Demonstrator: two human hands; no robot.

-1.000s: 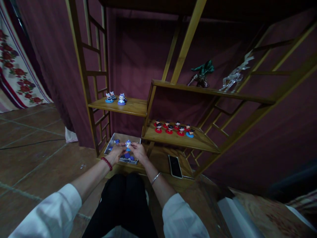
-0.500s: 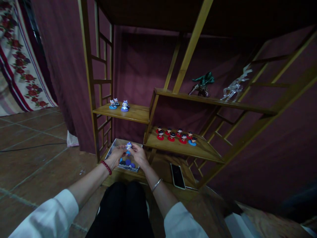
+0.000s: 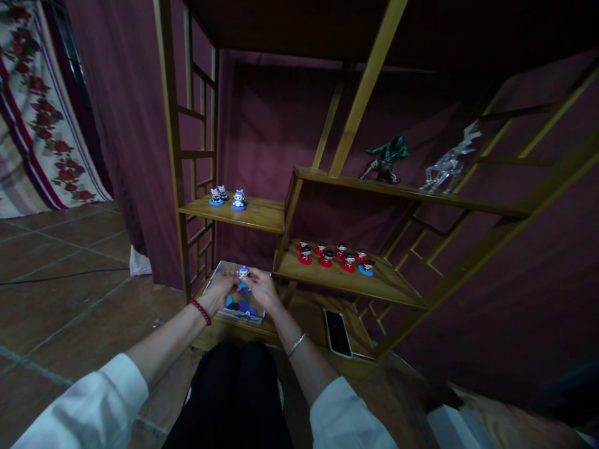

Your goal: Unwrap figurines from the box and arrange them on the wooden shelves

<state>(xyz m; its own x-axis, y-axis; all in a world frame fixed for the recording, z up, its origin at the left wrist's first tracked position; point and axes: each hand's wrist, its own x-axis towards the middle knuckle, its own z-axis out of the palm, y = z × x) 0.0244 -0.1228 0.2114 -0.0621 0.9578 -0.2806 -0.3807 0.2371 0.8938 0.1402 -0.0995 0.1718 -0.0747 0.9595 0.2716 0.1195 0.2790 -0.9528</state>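
Observation:
Between my two hands, above a shallow box, is a small purple-and-white figurine (image 3: 243, 274) held upright. My left hand (image 3: 223, 288) pinches it from the left, and my right hand (image 3: 262, 288) grips its right side near the base. Fingertips partly cover its lower part, where some blue shows. Below, the open box (image 3: 219, 269) holds several purple, blue and dark round pieces (image 3: 244, 306). On the upper left shelf (image 3: 262, 214) stand a purple-haired figurine (image 3: 238, 199) on a purple base and two dark-dressed figurines (image 3: 216, 196), the nearer one on a blue base.
Several red-based figurines (image 3: 327, 258) and one on a blue base (image 3: 367, 268) stand on the middle shelf (image 3: 374, 288). A phone (image 3: 337, 333) lies on the bottom shelf. Higher up are a green-cloaked statue (image 3: 388, 159) and a clear deer-like figure (image 3: 447, 165). Wooden posts (image 3: 169, 156) frame the left side.
The view has shifted slightly, so the shelves appear a little farther right. Both hands keep hold of the figurine over the box, with little visible movement.

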